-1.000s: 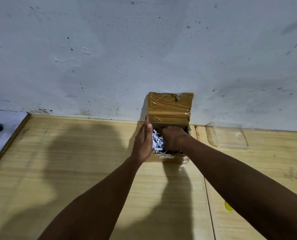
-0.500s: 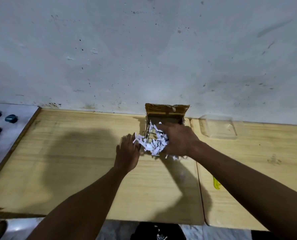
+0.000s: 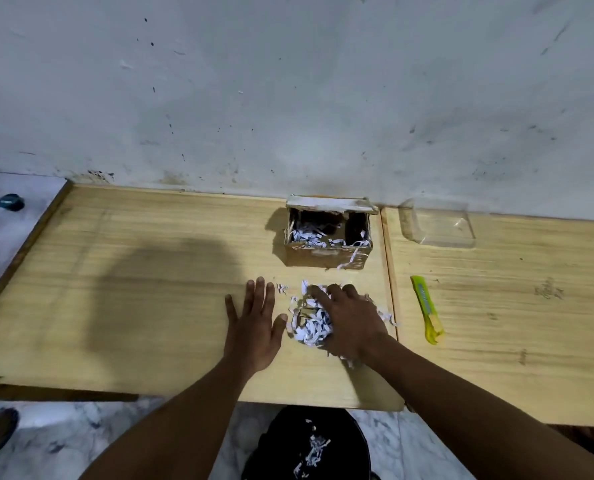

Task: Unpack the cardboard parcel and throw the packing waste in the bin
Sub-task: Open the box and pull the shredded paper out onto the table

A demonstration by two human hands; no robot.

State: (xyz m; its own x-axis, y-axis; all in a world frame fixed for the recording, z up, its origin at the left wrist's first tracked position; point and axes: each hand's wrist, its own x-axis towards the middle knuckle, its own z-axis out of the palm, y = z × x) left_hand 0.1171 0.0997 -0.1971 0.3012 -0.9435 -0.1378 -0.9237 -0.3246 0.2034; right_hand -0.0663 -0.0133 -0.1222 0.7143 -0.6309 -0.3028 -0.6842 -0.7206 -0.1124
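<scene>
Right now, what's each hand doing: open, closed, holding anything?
Left hand: open, flat above the table, holding nothing.
Right hand: closed over a clump of shredded paper.

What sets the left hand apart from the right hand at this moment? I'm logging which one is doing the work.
The left hand lies flat and open on the wooden table, fingers spread, holding nothing; the right hand is curled over a clump of shredded paper. The left hand sits beside the clump; the right hand is on top of it. Both hands are in front of the open cardboard box.
</scene>
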